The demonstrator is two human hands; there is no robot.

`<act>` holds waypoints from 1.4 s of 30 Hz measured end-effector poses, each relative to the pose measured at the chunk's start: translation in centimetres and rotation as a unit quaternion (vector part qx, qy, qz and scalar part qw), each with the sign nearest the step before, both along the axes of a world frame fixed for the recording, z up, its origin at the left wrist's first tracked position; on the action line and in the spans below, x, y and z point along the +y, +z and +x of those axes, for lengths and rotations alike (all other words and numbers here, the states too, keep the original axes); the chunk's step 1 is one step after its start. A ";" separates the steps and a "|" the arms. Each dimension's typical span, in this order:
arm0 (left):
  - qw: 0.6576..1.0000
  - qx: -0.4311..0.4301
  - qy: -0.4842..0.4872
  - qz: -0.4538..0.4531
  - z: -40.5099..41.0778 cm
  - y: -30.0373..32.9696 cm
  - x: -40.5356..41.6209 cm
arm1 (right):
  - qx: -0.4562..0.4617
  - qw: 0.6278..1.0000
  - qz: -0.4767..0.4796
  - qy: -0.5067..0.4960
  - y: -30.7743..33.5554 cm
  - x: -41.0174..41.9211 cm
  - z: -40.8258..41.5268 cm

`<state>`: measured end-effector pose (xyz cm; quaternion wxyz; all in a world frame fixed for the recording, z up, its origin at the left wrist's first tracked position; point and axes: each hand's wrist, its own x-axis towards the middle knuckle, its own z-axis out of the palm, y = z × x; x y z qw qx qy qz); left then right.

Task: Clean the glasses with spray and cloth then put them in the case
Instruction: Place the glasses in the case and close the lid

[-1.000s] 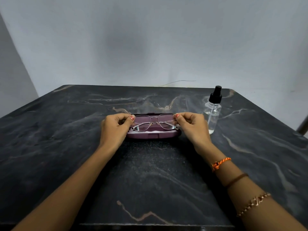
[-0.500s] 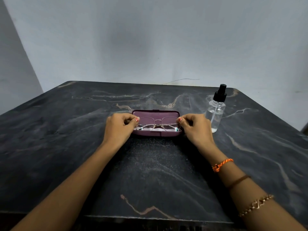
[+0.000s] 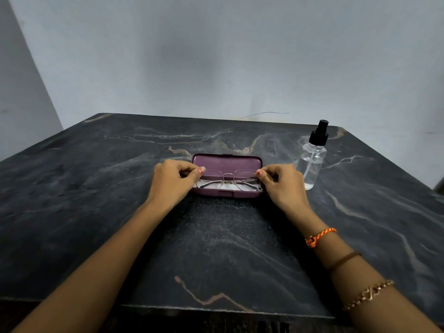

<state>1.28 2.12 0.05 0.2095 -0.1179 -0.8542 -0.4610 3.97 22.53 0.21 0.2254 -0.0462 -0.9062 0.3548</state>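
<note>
Left hand (image 3: 171, 180) and right hand (image 3: 282, 182) pinched on either end of thin wire-rimmed glasses (image 3: 227, 180) | glasses low over open plum hard-shell case (image 3: 227, 162), white cloth (image 3: 228, 187) inside | best kept level, lowered evenly | beyond: clear spray bottle (image 3: 312, 162), veined black marble table (image 3: 216, 236)

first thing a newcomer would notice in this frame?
Probably the two hands meeting mid-table: the left hand and right hand each pinch an end of the thin metal-framed glasses over the open purple case, which shows something white, perhaps the cloth, in its base. Next, the clear spray bottle with its black nozzle, standing upright just right of the case on the dark marble table.
</note>
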 end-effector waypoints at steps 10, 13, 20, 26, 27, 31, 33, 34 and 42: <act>0.994 -0.072 -0.075 -0.033 -0.2 0.1 -0.4 | -0.012 1.000 -0.004 -0.016 -0.1 0.0 0.1; 0.994 -0.060 -0.073 -0.048 -0.2 0.0 -0.5 | -0.011 1.000 0.009 -0.021 -0.1 0.1 0.2; 0.994 -0.028 -0.075 -0.080 0.0 -0.1 -0.3 | -0.016 1.000 0.003 -0.010 0.2 0.2 0.2; 0.992 -0.020 -0.090 -0.087 0.0 -0.2 -0.4 | -0.002 0.999 -0.028 -0.014 0.4 0.3 0.3; 0.992 -0.021 -0.088 -0.087 0.0 -0.2 -0.4 | -0.002 0.999 -0.032 -0.015 0.4 0.3 0.3; 0.992 -0.022 -0.088 -0.087 -0.1 -0.4 -0.4 | -0.010 1.000 -0.024 -0.014 0.3 0.4 0.3; 0.992 -0.022 -0.090 -0.085 -0.2 -0.4 -0.4 | -0.011 1.000 -0.024 -0.012 0.3 0.4 0.3; 0.992 -0.022 -0.091 -0.084 -0.3 -0.5 -0.4 | -0.010 1.000 -0.026 -0.010 0.2 0.4 0.3; 0.991 -0.020 -0.094 -0.091 -0.4 -0.2 -0.4 | 0.000 0.993 -0.121 0.016 0.3 0.2 0.3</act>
